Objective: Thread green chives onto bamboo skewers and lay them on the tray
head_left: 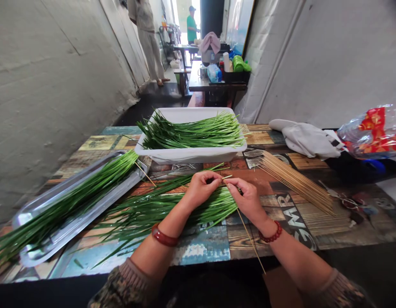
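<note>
Two of my hands meet above the middle of the worktop [265,137], thumbs against fingers. My left hand [201,188] pinches a chive stalk [229,176] whose pale end pokes out to the right; my right hand [246,196] pinches a thin skewer [251,241] near its top, just beside the stalk. The skewer slants down from my fingertips and crosses the near edge.

Big pale letters [294,218] are printed on a dark panel of the worktop, right of my right wrist: I read a G and an R, but I cannot tell whether the one between is M or W. Toward the far right corner lies a clear plastic bag [373,130] with red print, too unclear to read.

The loose chives [181,209] lie under and left of my hands, pale ends rightward, near the near edge. More fill a white tub [190,156] by the far edge, beyond my hands. A metal tray [98,229] slants along the left side, carrying a bunch of chives [79,205] that hangs past its near end. Right of my right hand lies a fan of skewers [296,184], with a pale cap [307,139] beyond them.
</note>
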`<state>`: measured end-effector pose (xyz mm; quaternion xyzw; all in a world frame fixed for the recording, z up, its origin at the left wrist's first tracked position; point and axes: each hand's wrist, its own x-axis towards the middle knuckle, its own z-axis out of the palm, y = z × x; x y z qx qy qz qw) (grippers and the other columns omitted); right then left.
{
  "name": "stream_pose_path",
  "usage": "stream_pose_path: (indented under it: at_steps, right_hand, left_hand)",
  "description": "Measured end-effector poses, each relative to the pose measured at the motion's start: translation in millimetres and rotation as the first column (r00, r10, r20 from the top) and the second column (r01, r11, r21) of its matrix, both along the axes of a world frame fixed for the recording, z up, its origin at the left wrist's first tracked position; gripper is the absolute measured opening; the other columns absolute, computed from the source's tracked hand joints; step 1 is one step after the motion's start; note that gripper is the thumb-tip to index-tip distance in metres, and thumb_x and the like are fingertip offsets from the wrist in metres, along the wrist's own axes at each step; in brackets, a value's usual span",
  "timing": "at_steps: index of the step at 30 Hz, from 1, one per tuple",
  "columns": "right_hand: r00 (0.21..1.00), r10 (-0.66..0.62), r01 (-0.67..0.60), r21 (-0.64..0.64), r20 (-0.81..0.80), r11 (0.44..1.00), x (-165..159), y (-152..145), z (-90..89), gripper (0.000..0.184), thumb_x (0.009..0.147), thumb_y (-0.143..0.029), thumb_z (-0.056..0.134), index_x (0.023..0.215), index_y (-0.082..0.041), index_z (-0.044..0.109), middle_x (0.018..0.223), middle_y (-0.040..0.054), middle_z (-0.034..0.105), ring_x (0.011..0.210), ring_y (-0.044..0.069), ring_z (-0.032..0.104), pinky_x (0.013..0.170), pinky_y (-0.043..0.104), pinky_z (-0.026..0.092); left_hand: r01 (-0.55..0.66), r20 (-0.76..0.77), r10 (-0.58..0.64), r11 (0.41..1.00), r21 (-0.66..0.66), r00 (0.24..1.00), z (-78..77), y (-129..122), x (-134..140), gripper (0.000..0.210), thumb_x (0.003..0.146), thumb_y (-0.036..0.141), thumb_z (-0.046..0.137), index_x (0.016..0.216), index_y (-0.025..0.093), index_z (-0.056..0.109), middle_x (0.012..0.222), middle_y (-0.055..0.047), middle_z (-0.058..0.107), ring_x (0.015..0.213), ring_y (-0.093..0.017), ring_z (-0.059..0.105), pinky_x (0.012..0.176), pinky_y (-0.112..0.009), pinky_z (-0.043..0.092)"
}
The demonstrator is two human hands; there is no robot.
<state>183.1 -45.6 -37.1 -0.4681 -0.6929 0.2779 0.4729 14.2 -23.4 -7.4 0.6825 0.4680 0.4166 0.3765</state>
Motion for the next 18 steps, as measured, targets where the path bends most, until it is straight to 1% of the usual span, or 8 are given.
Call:
stream_pose_path:
  at_steps: [3, 6, 8, 10, 12, 15, 18]
  right_hand:
    - [1.000, 0.011, -0.011, -0.008, -0.013, 1.000, -0.5, 0.5, -1.8, 0.018, 0.088, -0.026, 0.054, 0.092, -0.019, 0.070, 0.089, 0.0049, 0.075, 0.081, 0.019, 0.070, 0.074, 0.029, 0.052]
    - [0.998, 0.011, -0.013, -0.046, -0.054, 0.999, -1.2, 1.4, -5.1, 0.015, 0.087, -0.027, 0.055, 0.091, -0.019, 0.067, 0.086, 0.0051, 0.074, 0.079, 0.018, 0.069, 0.073, 0.029, 0.053]
    - [0.992, 0.002, -0.013, -0.089, -0.122, 0.996, -1.5, 1.9, -7.4, 0.017, 0.086, -0.029, 0.057, 0.098, -0.019, 0.063, 0.085, 0.0049, 0.072, 0.076, 0.017, 0.068, 0.068, 0.028, 0.053]
    - [0.986, -0.010, -0.009, -0.113, -0.168, 0.994, -1.4, 1.8, -8.6, 0.027, 0.086, -0.030, 0.058, 0.110, -0.019, 0.058, 0.087, 0.0042, 0.070, 0.073, 0.016, 0.067, 0.065, 0.026, 0.052]
    - [0.989, -0.007, -0.008, -0.104, -0.145, 0.995, -0.7, 1.2, -8.2, 0.033, 0.086, -0.031, 0.058, 0.118, -0.020, 0.056, 0.082, 0.0022, 0.069, 0.068, 0.015, 0.064, 0.063, 0.025, 0.051]
    - [0.996, 0.021, -0.027, -0.065, -0.090, 0.998, 0.5, 0.3, -6.5, 0.026, 0.089, -0.032, 0.054, 0.113, -0.020, 0.059, 0.075, 0.0000, 0.067, 0.064, 0.013, 0.062, 0.063, 0.025, 0.049]
    - [0.994, 0.023, -0.028, -0.052, -0.103, 0.998, 0.7, 0.6, -7.1, 0.020, 0.091, -0.032, 0.052, 0.106, -0.020, 0.060, 0.086, 0.0033, 0.069, 0.074, 0.015, 0.065, 0.069, 0.026, 0.051]
  left_hand:
    - [-0.013, -0.020, 0.014, 0.999, 0.052, 1.000, -0.2, 0.5, 0.2, 0.017, 0.080, 0.021, 0.058, 0.073, 0.012, 0.071, 0.076, -0.006, 0.070, 0.071, -0.014, 0.062, 0.070, -0.024, 0.046]
    - [-0.005, -0.034, 0.007, 0.998, 0.069, 0.999, -1.0, 0.3, 0.8, 0.016, 0.079, 0.020, 0.058, 0.072, 0.013, 0.070, 0.075, -0.006, 0.068, 0.072, -0.014, 0.061, 0.069, -0.024, 0.045]
    - [0.011, -0.047, -0.009, 0.998, 0.056, 0.999, -1.6, -0.1, 1.1, 0.016, 0.079, 0.020, 0.058, 0.070, 0.013, 0.070, 0.073, -0.005, 0.067, 0.071, -0.015, 0.060, 0.068, -0.024, 0.045]
    - [0.039, -0.056, -0.037, 0.999, 0.033, 0.998, -1.8, -0.5, 1.3, 0.016, 0.078, 0.020, 0.057, 0.069, 0.014, 0.069, 0.072, -0.005, 0.067, 0.070, -0.014, 0.059, 0.068, -0.024, 0.044]
    - [0.078, -0.054, -0.078, 0.997, 0.000, 0.995, -1.4, -0.9, 1.4, 0.017, 0.078, 0.021, 0.056, 0.068, 0.014, 0.068, 0.070, -0.004, 0.066, 0.068, -0.014, 0.058, 0.067, -0.024, 0.043]
    - [0.129, -0.046, -0.132, 0.990, -0.053, 0.990, -0.6, -1.2, 1.5, 0.019, 0.079, 0.021, 0.053, 0.067, 0.013, 0.067, 0.067, -0.002, 0.064, 0.065, -0.012, 0.055, 0.064, -0.022, 0.041]
    - [0.123, -0.025, -0.125, 0.990, -0.070, 0.992, -0.5, -0.8, 1.0, 0.019, 0.079, 0.020, 0.053, 0.070, 0.012, 0.067, 0.069, -0.002, 0.064, 0.066, -0.012, 0.055, 0.065, -0.022, 0.041]
